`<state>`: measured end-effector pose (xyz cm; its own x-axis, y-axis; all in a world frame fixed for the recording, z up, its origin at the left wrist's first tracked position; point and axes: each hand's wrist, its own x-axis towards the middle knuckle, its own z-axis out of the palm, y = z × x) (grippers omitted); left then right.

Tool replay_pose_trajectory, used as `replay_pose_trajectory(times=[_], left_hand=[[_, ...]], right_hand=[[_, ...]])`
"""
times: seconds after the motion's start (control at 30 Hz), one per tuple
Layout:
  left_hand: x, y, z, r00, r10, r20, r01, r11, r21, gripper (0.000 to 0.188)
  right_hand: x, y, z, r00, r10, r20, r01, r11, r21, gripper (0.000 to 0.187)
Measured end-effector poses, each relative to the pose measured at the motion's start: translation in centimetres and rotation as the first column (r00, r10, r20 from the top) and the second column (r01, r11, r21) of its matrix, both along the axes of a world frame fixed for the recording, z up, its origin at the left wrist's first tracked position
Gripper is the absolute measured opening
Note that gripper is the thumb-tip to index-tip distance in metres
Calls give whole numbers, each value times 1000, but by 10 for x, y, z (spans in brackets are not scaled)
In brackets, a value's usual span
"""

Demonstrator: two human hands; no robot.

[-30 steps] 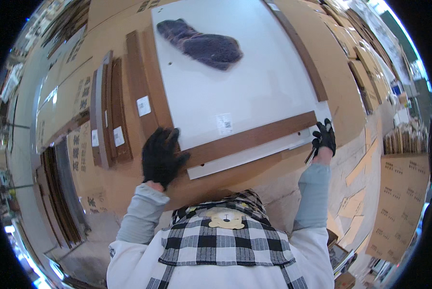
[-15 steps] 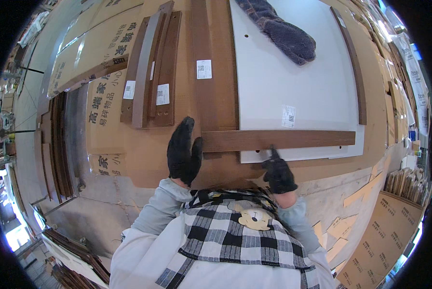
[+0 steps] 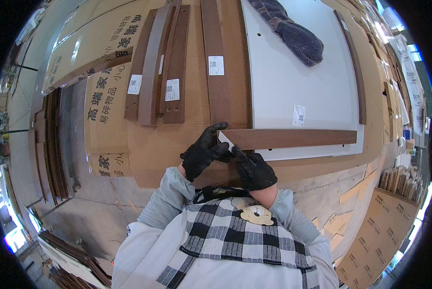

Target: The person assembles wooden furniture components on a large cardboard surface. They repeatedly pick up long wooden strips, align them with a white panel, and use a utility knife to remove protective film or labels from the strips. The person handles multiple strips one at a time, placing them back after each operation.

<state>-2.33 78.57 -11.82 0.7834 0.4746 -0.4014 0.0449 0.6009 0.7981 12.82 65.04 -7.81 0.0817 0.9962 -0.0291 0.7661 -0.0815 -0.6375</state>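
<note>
A long brown wooden board (image 3: 293, 138) lies crosswise over the near edge of a white panel (image 3: 303, 86). Around the board's left end closes my left hand (image 3: 201, 153), in a black glove, its index finger over the far corner and its thumb at the near side. A small white label (image 3: 225, 140) shows slanted at that same end. My right hand (image 3: 255, 171), also gloved in black, pinches the label's lower tip between thumb and finger. Whether the label sticks to the board I cannot tell. Beyond my left hand, another brown board (image 3: 218, 96) with a label points away.
Several brown and grey boards (image 3: 175, 103) lie side by side at the left. A dark crumpled cloth (image 3: 298, 41) rests on the white panel. A narrow brown strip (image 3: 355, 72) lines its right edge. Cardboard (image 3: 192, 168) lies underneath. Large cartons (image 3: 105, 115) stand at left.
Both hands have come together at the crosswise board's left end; the left moved right and the right moved left. The white label now shows between them. The view has shifted slightly.
</note>
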Motion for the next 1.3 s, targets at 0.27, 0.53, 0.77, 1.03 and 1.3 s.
replay_pose_trajectory(times=[0.27,0.53,0.77,1.03,1.3], left_hand=[[-2,0,2,1000,-14,12,14,999,49,57],[-2,5,15,993,-81,-91,90,991,97,55],[0,4,20,990,-46,-132,65,987,145,51],[0,0,7,997,1,-74,4,997,75,47],[19,-11,10,965,171,-197,-157,984,86,47]], right_hand=[[0,4,5,999,-1,-40,4,998,62,53],[0,8,1,999,11,-30,-9,998,66,51],[-3,7,3,999,0,-51,2,999,45,51],[-9,2,4,999,-53,3,53,999,-3,52],[-5,-7,8,986,-163,19,164,982,-91,53]])
